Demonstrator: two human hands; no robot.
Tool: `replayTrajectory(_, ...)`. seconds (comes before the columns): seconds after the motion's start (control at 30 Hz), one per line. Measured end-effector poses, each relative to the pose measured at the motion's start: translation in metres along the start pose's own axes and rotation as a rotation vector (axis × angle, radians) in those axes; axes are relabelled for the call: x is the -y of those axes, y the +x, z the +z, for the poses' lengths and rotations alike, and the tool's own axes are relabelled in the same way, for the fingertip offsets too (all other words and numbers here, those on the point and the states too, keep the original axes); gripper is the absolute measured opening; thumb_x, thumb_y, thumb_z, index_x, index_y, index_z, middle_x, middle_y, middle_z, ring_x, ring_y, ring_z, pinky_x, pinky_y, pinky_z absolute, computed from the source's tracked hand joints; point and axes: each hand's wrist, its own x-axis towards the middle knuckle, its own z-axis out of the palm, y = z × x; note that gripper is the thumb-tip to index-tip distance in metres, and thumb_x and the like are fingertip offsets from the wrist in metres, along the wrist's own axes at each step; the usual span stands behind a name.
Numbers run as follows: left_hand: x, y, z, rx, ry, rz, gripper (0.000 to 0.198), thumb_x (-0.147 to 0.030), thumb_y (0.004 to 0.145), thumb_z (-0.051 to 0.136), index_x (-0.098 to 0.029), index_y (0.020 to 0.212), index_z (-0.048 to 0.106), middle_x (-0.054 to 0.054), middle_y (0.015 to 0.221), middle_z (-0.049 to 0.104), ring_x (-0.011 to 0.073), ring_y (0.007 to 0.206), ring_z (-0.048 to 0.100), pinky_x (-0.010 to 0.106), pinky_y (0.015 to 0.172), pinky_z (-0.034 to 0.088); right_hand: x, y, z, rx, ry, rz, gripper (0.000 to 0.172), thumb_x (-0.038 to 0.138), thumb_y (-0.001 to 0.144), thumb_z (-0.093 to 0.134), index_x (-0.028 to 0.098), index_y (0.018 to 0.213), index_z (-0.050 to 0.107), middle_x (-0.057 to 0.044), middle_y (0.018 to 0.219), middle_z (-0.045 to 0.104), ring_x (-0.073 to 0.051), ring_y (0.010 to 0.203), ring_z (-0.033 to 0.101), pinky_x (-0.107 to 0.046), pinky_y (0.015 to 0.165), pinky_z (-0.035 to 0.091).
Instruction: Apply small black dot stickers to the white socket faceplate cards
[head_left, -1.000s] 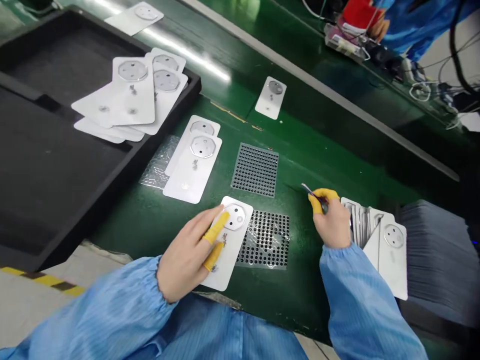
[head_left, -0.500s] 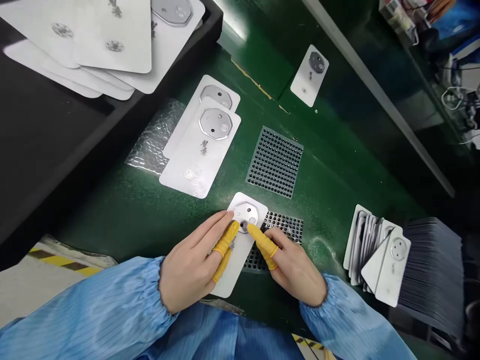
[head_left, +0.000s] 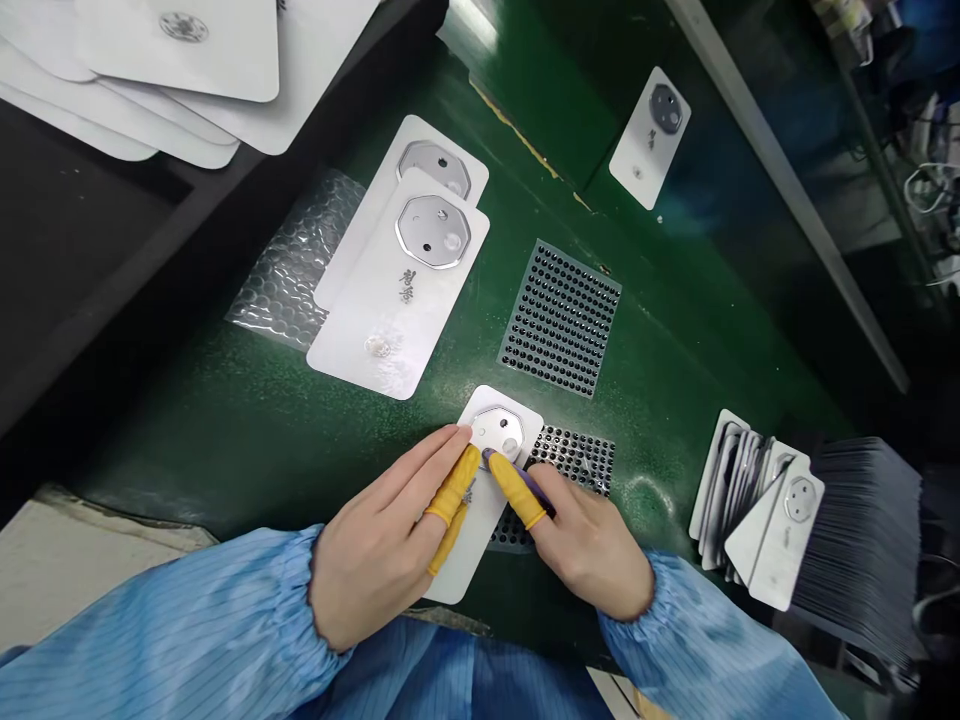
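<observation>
A white phone back cover [head_left: 466,535] with an octagonal camera plate [head_left: 495,432] lies tilted on the green bench before me. My left hand [head_left: 394,535] grips its left edge, yellow finger cots on some fingers, fingertips beside the camera plate. In my right hand [head_left: 581,530] is a slim purple tool [head_left: 537,488], held under the cot-covered index finger. Its tip touches the lower part of the camera plate. Partly beneath the cover and right hand sits a sheet of small black round pieces [head_left: 581,455]. My fingers hide the spot under the tip.
Another sheet of black dots [head_left: 561,318] lies farther back. Two overlapping white covers [head_left: 375,330] rest on bubble wrap [head_left: 289,270] at left. More covers fill a black tray [head_left: 195,205]. One cover [head_left: 649,140] stands back right; stacked covers [head_left: 772,540] are beside a dark ribbed stack [head_left: 862,540].
The purple tool now shows under my right index finger, its tip at the camera plate. My left hand stays on the cover. The view has shifted slightly.
</observation>
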Motion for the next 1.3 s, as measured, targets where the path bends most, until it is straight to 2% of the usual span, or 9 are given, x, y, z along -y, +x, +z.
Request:
replayTrajectory(0.2,0.003,-0.004,0.002,0.136,0.025,0.005,0.021,-0.005,0.077,0.049,-0.001,0.089,0.066,0.028,0.135,0.048,0.0377,0.134,0.035,0.047,0.109,0.041,-0.001,0.003,0.0,-0.03,-0.046,-0.009,0.036,0.008,0.09,0.029,0.012,0.095,0.064,-0.006,0.075,0.056,-0.013,0.053,0.047,-0.025,0.042,0.04)
replayTrajectory(0.37,0.002,0.0,-0.001,0.054,0.063,0.041,0.024,0.001,0.078,0.046,0.002,0.09,0.066,0.03,0.127,0.054,0.034,0.136,0.033,0.043,0.111,0.039,-0.005,0.004,0.0,-0.034,-0.001,-0.004,0.037,0.008,0.089,0.03,0.01,0.109,0.06,-0.006,0.078,0.058,-0.012,0.054,0.048,-0.025,0.042,0.041)
replayTrajectory(0.43,0.002,0.001,-0.001,0.059,0.088,0.05,0.025,0.002,0.079,0.045,0.003,0.092,0.066,0.029,0.125,0.056,0.033,0.136,0.033,0.041,0.111,0.039,-0.006,0.004,0.0,-0.024,0.002,-0.002,0.035,0.009,0.088,0.031,0.011,0.107,0.061,-0.006,0.079,0.058,-0.012,0.054,0.047,-0.025,0.042,0.04)
replayTrajectory(0.6,0.0,0.0,0.001,0.117,0.116,0.03,0.026,-0.005,0.085,0.043,0.001,0.083,0.068,0.029,0.13,0.054,0.0373,0.127,0.045,0.044,0.104,0.047,-0.004,0.005,-0.004,-0.005,-0.033,-0.007,0.035,0.007,0.086,0.031,0.014,0.094,0.065,-0.006,0.077,0.058,-0.012,0.052,0.045,-0.025,0.04,0.036)
replayTrajectory(0.8,-0.002,0.002,0.0,0.079,0.142,0.039,0.027,-0.002,0.089,0.039,0.0,0.094,0.065,0.028,0.124,0.059,0.0364,0.118,0.055,0.042,0.092,0.057,-0.005,0.012,-0.015,0.055,-0.016,-0.015,0.035,0.008,0.085,0.033,0.016,0.067,0.062,-0.006,0.074,0.056,-0.011,0.048,0.041,-0.026,0.037,0.029)
replayTrajectory(0.97,0.0,0.0,0.0,0.076,0.13,0.043,0.026,-0.002,0.089,0.04,-0.002,0.091,0.066,0.026,0.126,0.058,0.0359,0.123,0.051,0.041,0.092,0.057,-0.009,0.016,-0.018,0.074,0.029,-0.038,0.031,0.007,0.081,0.036,0.016,0.076,0.065,-0.003,0.071,0.051,-0.009,0.042,0.03,-0.026,0.035,0.02)
replayTrajectory(1.07,0.002,-0.002,0.001,0.083,0.1,0.05,0.027,0.0,0.088,0.041,-0.002,0.079,0.067,0.027,0.129,0.055,0.0377,0.123,0.05,0.043,0.094,0.055,-0.013,0.016,-0.018,0.09,0.047,-0.034,0.03,0.008,0.08,0.036,0.016,0.083,0.066,-0.004,0.074,0.053,-0.009,0.042,0.029,-0.026,0.035,0.02)
replayTrajectory(1.17,0.004,-0.003,0.001,0.111,0.094,0.07,0.027,0.001,0.088,0.041,0.0,0.08,0.067,0.028,0.132,0.053,0.038,0.125,0.048,0.043,0.097,0.053,-0.018,0.012,-0.021,0.117,0.184,-0.016,0.03,0.008,0.082,0.037,0.015,0.089,0.065,-0.004,0.076,0.054,-0.01,0.046,0.037,-0.025,0.037,0.029)
replayTrajectory(1.3,0.014,-0.001,-0.01,0.144,0.087,0.103,0.029,0.001,0.089,0.04,0.002,0.105,0.064,0.024,0.136,0.051,0.0336,0.131,0.042,0.042,0.102,0.048,-0.012,0.0,-0.026,-0.044,0.602,0.103,0.038,0.009,0.086,0.042,0.018,0.121,0.054,-0.005,0.083,0.058,-0.013,0.062,0.053,-0.024,0.052,0.048)
